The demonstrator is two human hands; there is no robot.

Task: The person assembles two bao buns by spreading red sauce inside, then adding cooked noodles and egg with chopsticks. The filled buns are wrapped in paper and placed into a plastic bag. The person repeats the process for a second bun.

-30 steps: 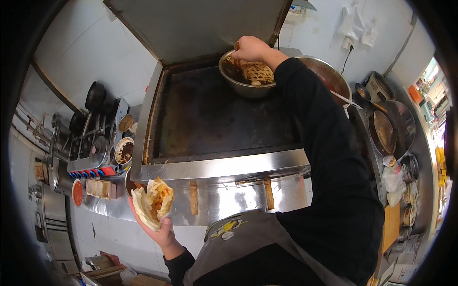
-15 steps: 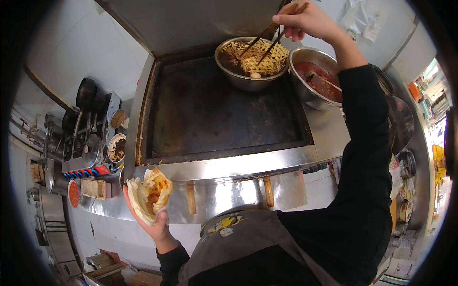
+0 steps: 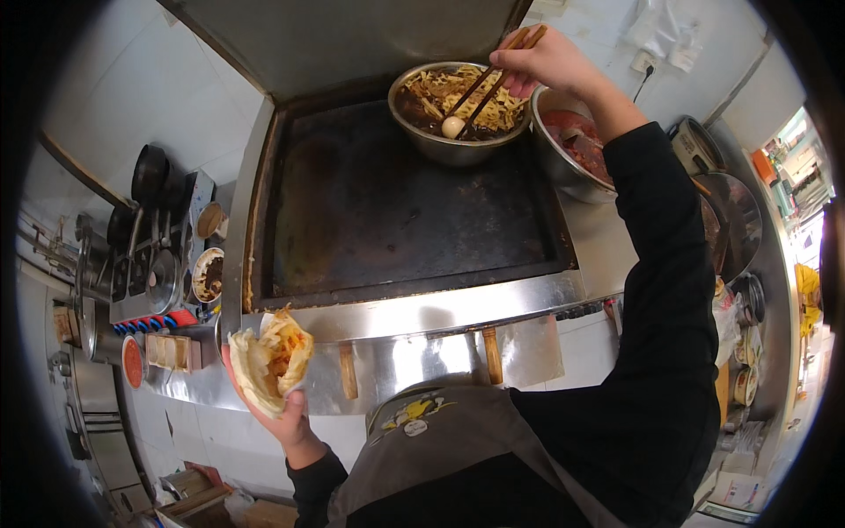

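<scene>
Chopsticks [image 3: 482, 86] in the right hand [image 3: 547, 60] pinch a pale egg [image 3: 452, 127] over the far bowl [image 3: 458, 150]; the filled flatbread [image 3: 268, 361] (cupped in the left hand [image 3: 283, 421]) waits near-left.

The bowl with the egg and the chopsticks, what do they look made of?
The bowl looks like stainless steel: silvery, shiny rim with reflections. The chopsticks in the right hand look like wood or bamboo: matte, pale brown, though plastic cannot be ruled out.
</scene>
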